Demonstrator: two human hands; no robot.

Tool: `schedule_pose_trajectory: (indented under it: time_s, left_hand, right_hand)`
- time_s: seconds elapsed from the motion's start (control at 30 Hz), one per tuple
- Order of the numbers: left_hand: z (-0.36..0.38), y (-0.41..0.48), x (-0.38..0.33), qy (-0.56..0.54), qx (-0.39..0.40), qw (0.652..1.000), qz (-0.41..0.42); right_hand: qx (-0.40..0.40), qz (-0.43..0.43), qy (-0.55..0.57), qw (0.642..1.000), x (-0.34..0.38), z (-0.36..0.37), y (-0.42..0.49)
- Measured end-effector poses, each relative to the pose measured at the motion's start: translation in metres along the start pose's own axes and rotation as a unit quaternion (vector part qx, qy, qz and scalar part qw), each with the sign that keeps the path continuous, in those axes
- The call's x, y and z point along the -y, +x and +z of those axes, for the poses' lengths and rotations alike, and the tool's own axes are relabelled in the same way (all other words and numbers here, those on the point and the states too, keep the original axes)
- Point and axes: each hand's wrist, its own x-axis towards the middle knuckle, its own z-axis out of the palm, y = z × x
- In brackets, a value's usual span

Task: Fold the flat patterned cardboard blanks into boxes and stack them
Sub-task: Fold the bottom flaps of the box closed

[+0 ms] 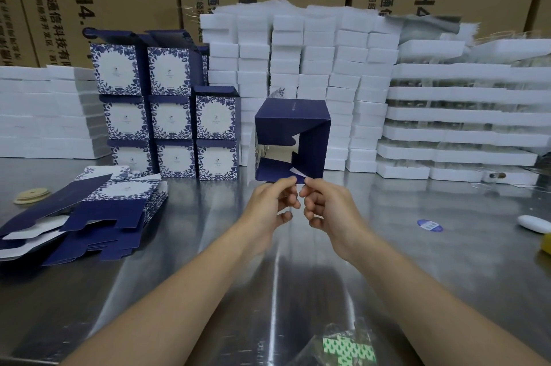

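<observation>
Right, my left grip [268, 204] and right grip [328, 207] both pinch a flap on the half-folded navy cardboard box [293, 127]; several finished blue-and-white patterned boxes [170, 121] stand stacked, flat navy cardboard blanks [98, 210] remain.

A half-folded navy box [293, 115] is held above the steel table [417, 246], its loose flaps turned toward the viewer. Its lower edge is pinched by the left hand [269, 204] and the right hand [328, 207]. Flat blanks [98, 213] are piled at near left, and finished boxes [170, 121] are stacked at far left.
</observation>
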Motion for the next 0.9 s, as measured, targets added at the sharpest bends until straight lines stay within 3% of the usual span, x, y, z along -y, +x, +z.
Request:
schedule_pose_trajectory:
  time_s: [0.4, 0.6, 0.73, 0.9]
  left_hand:
    - [-0.0006, -0.0011, 0.0017, 0.028, 0.005, 1.000, -0.009]
    - [-0.0012, 0.0020, -0.0035, -0.018, -0.093, 0.995, -0.014]
    - [-0.0045, 0.0056, -0.0022, 0.008, -0.126, 0.992, 0.028]
    - [-0.0064, 0.0073, 0.0013, -0.036, -0.125, 0.991, 0.005]
  right_hand:
    - [-0.076, -0.003, 0.042, 0.996, 0.0027, -0.0006, 0.0006]
    - [-0.116, -0.001, 0.075, 0.990, 0.0039, -0.0031, 0.0017]
    - [-0.116, 0.009, 0.081, 0.990, 0.0044, -0.0043, 0.0025]
    - [-0.077, 0.021, 0.063, 0.995, 0.0036, -0.0055, 0.0017]
